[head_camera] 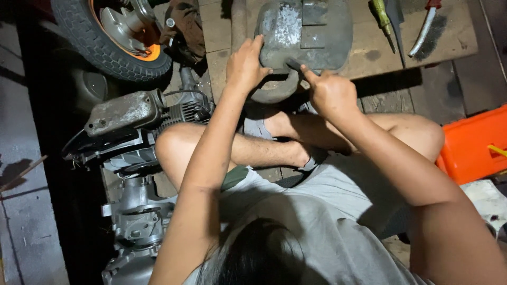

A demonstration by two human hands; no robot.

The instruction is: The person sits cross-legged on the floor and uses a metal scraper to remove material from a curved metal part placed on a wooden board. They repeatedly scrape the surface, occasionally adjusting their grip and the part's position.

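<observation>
Hands on the work now: the left hand point(245, 66) is spread flat and pressed against the near edge of the grey metal casing point(303, 34), fingers apart and bracing it, by the look of it, so it stays put on the wooden board point(369, 53). The right hand point(330, 92) is curled tight around a thin dark tool point(297, 64), its tip laid along the casing's lower rim. That casing lies just past the person's crossed legs, dull, scuffed and grimy, with a rounded lobe hanging off the near side. To the left sits a dusty engine block point(137, 153) below a tyred wheel point(113, 34); an orange bin point(472, 142) waits right.
</observation>
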